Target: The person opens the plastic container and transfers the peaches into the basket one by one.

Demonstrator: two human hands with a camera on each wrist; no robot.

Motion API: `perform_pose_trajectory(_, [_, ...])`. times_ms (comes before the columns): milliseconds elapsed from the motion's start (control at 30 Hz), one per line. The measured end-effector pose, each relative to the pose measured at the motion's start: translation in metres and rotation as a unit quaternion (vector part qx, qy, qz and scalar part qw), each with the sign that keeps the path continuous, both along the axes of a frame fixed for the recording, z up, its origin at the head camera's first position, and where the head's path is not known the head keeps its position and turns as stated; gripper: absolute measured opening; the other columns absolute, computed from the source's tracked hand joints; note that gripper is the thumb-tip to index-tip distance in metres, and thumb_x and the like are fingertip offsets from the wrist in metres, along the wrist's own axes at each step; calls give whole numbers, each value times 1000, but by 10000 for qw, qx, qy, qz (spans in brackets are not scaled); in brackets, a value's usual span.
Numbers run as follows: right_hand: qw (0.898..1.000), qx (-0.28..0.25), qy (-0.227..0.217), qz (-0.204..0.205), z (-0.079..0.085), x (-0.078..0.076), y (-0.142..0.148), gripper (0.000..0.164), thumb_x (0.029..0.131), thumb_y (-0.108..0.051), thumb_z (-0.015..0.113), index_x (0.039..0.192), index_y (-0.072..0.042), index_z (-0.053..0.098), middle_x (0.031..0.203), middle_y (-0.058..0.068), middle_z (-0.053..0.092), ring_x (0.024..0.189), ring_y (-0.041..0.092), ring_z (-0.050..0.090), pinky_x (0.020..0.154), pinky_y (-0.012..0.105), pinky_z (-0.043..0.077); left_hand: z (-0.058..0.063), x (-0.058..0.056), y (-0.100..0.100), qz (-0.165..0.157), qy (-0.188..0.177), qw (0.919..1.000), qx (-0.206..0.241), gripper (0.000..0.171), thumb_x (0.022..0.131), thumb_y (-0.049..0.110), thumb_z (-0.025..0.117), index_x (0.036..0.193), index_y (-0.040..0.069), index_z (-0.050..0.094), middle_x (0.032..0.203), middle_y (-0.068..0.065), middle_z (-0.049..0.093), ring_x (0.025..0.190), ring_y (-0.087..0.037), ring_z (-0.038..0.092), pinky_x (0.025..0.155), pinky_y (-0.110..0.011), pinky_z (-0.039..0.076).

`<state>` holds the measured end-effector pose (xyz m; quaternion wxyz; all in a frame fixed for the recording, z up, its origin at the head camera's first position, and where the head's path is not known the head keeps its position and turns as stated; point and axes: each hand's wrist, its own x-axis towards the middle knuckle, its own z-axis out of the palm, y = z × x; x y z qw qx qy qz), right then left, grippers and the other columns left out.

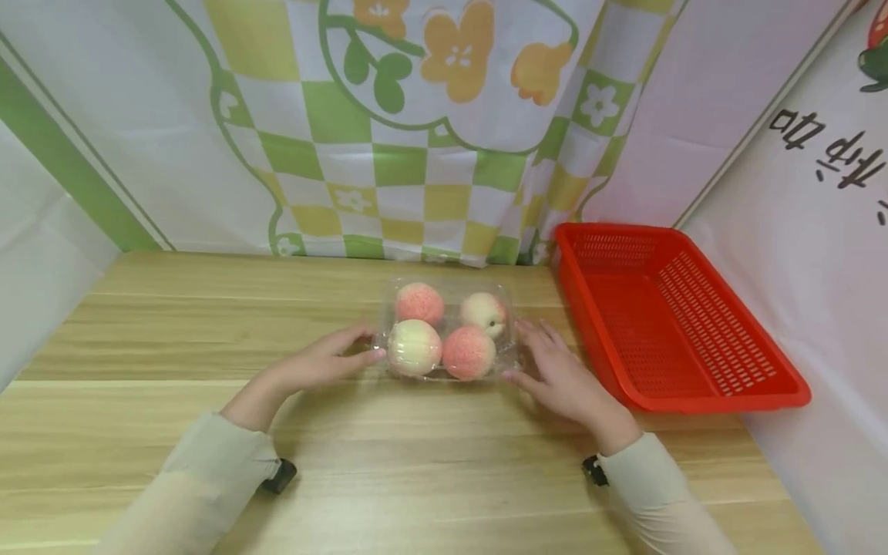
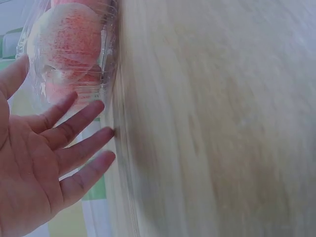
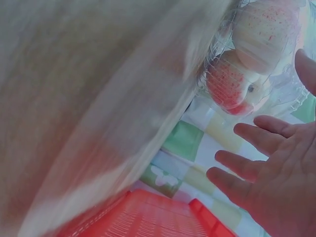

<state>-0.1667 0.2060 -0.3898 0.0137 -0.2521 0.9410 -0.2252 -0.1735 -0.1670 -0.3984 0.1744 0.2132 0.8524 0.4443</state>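
A clear plastic box (image 1: 452,290) with several pink-and-cream peaches in it sits on the wooden table. One peach (image 1: 469,353) lies at its front right, and a paler peach (image 1: 414,348) at its front left. My left hand (image 1: 326,361) is at the box's left side, thumb tip by the near corner. At the opposite side is my right hand (image 1: 563,379), its fingertips close to the plastic. Both wrist views show spread, nearly straight fingers: the left palm (image 2: 27,173) and the right palm (image 3: 291,173) face the box, which neither hand grips.
A red plastic basket (image 1: 714,402) with perforated walls stands to the right, close beyond my right hand. Behind the table (image 1: 139,339) hangs a green, yellow and white checked cloth (image 1: 398,166). A white wall panel with black writing (image 1: 832,146) rises at the right.
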Motion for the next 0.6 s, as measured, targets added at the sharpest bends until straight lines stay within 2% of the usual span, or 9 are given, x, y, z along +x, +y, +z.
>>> perform_pose_trajectory(133, [9984,-491,117,248,0,-2,0,84,92,-28,72,157,-8,22,156,18,39,141,41,40,112,59,35,2,-2,4,23,-36,9999,110,28,103,30,53,114,5,54,116,-15,59,111,-30,55,92,-42,49])
perform_pose_trajectory(233, [9967,-625,278,427,0,-4,-1,85,91,-22,72,158,-10,21,157,18,38,135,37,49,108,54,42,4,-3,6,-34,-117,9997,206,22,103,27,53,106,5,53,97,-8,53,92,-22,48,78,-32,45])
perform_pose_trajectory(400, [9971,-291,543,456,3,-2,-5,76,93,-21,71,155,-9,30,158,19,34,137,38,47,107,53,43,6,-2,9,-96,-305,9992,247,22,104,25,52,107,4,51,104,-11,54,96,-23,49,80,-33,45])
perform_pose_trajectory(600, [9964,-37,729,435,5,2,-9,74,93,-21,71,155,-8,31,154,22,38,134,39,50,102,52,48,2,1,9,-28,-540,9980,332,23,103,26,53,109,4,49,113,-16,54,100,-26,51,80,-35,47])
